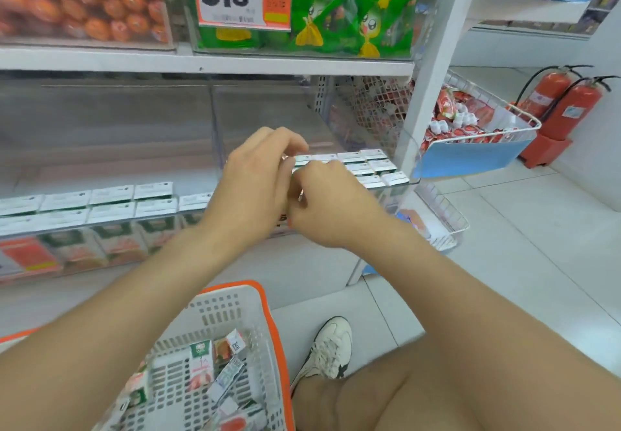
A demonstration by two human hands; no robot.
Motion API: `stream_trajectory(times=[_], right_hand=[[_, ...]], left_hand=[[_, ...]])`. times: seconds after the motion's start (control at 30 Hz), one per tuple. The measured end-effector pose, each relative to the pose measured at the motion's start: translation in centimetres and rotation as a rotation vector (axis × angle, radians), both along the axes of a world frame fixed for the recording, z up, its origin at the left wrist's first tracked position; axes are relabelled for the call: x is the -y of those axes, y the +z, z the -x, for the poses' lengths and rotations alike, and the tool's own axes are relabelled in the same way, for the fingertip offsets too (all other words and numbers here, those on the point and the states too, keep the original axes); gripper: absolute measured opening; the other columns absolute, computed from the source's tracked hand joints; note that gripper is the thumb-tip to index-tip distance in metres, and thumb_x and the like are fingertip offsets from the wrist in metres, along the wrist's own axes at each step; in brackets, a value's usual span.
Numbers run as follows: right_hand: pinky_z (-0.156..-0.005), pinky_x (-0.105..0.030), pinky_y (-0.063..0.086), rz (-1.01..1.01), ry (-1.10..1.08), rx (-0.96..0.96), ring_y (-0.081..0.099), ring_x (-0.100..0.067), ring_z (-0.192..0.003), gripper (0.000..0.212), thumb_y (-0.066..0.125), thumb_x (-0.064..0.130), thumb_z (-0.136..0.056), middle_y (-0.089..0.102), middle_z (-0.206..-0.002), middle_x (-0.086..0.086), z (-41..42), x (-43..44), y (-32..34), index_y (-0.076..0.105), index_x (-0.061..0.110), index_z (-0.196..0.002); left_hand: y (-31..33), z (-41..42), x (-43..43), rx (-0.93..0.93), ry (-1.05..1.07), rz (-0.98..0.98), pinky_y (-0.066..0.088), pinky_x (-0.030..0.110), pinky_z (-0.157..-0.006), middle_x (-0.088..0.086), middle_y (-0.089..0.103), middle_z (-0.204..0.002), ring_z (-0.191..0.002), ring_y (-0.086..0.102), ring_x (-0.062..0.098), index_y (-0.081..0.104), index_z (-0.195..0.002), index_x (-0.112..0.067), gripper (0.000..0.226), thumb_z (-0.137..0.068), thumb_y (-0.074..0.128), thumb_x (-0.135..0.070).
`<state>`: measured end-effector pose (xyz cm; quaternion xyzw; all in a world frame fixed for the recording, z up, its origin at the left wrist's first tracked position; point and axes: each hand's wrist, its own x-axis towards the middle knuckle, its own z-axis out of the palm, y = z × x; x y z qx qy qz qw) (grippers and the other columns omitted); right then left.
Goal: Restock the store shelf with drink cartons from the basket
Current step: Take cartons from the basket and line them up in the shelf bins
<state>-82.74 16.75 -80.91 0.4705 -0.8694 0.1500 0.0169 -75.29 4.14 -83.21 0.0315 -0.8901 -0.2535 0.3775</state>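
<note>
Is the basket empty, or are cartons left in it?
Not empty: several cartons lie tipped over in the basket, with its bare bottom showing between them.

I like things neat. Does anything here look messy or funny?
Only the basket. The small white-and-green drink cartons in the white plastic basket with the orange rim lie tumbled at all angles, some on their sides. The cartons on the shelf stand upright in tidy rows. Nothing looks spilled or torn.
</note>
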Motion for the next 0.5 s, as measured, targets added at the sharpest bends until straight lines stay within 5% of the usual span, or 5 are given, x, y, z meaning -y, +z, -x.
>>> stream_trajectory(times=[0.07, 0.2, 0.3, 0.5], right_hand=[[-0.073, -0.040, 0.055, -0.174, 0.162, 0.124, 0.057, -0.030, -0.082, 0.014, 0.056, 0.025, -0.091, 0.065, -0.085, -0.009, -3.8, 0.7, -0.7, 0.057, 0.017, -0.079], [-0.089, -0.047, 0.058, -0.662, 0.360, 0.173, 0.065, -0.033, -0.107, 0.039, 0.054, 0.040, -0.101, 0.070, -0.113, -0.012, -9.1, 2.4, -4.4, 0.068, 0.009, -0.120], [-0.091, -0.047, 0.058, -0.858, 0.427, 0.185, 0.065, -0.032, -0.112, 0.042, 0.049, 0.037, -0.105, 0.066, -0.122, -0.011, -11.8, 3.4, -8.3, 0.059, 0.009, -0.134], [-0.085, -0.048, 0.060, -0.931, 0.464, 0.208, 0.067, -0.033, -0.096, 0.014, 0.048, 0.014, -0.102, 0.063, -0.104, -0.010, -14.1, 4.8, -16.7, 0.061, 0.011, -0.105]], left_hand=[[-1.0, -4.5, 0.3, 0.036, -0.003, 0.069, 0.050, 0.040, -0.080, 0.004, 0.063, -0.107, -0.093, 0.061, 0.025, 0.069, -0.110, -0.013, 0.027, -0.093, 0.053, 0.002], [-6.3, -13.5, 2.3, 0.261, 0.077, 0.332, 0.053, 0.045, -0.067, 0.004, 0.064, -0.104, -0.091, 0.062, 0.031, 0.068, -0.104, -0.013, 0.024, -0.091, 0.048, -0.008], [-11.1, -18.7, 4.1, 0.530, 0.147, 0.271, 0.056, 0.042, -0.066, -0.004, 0.067, -0.097, -0.091, 0.065, 0.026, 0.066, -0.105, -0.022, 0.021, -0.095, 0.048, -0.021], [-19.5, -23.0, 5.2, 0.890, 0.188, 0.059, 0.058, 0.042, -0.076, -0.007, 0.066, -0.105, -0.094, 0.065, 0.020, 0.063, -0.115, -0.029, 0.021, -0.100, 0.048, -0.027]])
